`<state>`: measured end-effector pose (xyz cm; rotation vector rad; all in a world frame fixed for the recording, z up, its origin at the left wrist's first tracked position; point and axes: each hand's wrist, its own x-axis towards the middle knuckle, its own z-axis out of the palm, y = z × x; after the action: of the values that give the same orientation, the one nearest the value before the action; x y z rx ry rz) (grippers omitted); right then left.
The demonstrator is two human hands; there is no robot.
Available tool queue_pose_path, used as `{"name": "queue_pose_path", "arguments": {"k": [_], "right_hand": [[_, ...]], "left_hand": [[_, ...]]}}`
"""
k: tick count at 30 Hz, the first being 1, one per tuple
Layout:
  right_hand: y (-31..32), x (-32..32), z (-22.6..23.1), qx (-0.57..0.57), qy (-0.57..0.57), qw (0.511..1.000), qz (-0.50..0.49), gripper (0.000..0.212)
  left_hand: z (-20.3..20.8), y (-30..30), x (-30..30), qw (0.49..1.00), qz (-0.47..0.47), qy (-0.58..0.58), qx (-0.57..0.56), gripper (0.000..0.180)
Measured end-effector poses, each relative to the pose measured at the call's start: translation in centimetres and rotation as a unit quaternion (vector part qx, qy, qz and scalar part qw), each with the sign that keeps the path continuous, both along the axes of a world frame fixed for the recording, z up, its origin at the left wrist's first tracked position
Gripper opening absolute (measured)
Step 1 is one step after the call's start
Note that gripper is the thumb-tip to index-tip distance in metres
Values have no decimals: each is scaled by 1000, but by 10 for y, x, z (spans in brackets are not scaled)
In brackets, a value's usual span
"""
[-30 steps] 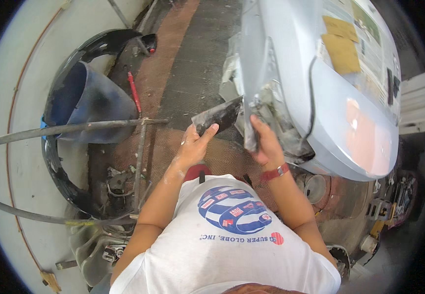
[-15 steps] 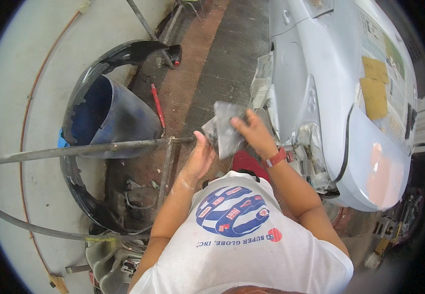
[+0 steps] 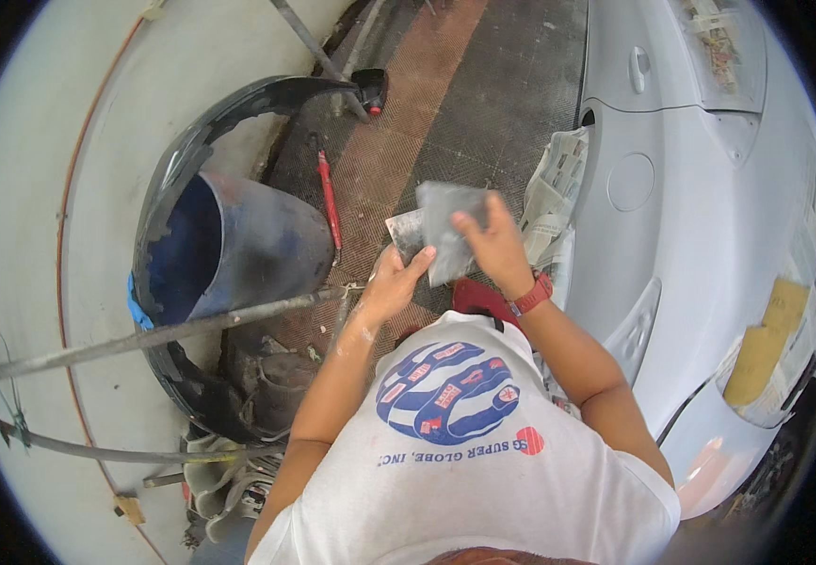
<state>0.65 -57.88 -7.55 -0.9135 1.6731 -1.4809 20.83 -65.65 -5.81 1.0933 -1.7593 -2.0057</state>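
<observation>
patterned floor (image 3: 507, 104), banded dark grey and reddish-brown with a fine gridded texture, runs between a pale, smooth wall (image 3: 22, 188) at your left and a silver-grey car body (image 3: 629, 250) at your right. a grey plate (image 3: 450, 212) is in front of your torso, above the floor: thin, flat, four-sided and matte, blurred along its edges. your right hand (image 3: 505, 254) holds it, thumb on the near face; the other fingers are partly hidden. your left hand (image 3: 389, 290) has its thumb and fingers closed on a smaller flat piece (image 3: 407, 231), dark with a pale, speckled edge. the two flats overlap, the grey plate in front; you cannot tell whether their faces touch. crumpled newspaper (image 3: 557, 188) lines the car's lower edge. at your left, a scuffed blue drum (image 3: 276, 250) lies on its side within a curved, glossy black panel (image 3: 158, 221), near a slim red tool (image 3: 328, 198).
</observation>
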Motion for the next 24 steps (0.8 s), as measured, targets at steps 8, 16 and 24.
{"name": "queue_pose_path", "arguments": {"k": [8,16,24], "right_hand": [[-112,-193,-6,-36,-145,986,-79,49],[-130,-216,75,99,347,926,114,34],[-214,-259,39,-42,422,905,-18,41]], "left_hand": [[16,-107,-99,982,171,37,73,32],[66,-187,-197,950,185,-83,-235,29],[45,-259,-287,943,-2,-101,-317,32]]}}
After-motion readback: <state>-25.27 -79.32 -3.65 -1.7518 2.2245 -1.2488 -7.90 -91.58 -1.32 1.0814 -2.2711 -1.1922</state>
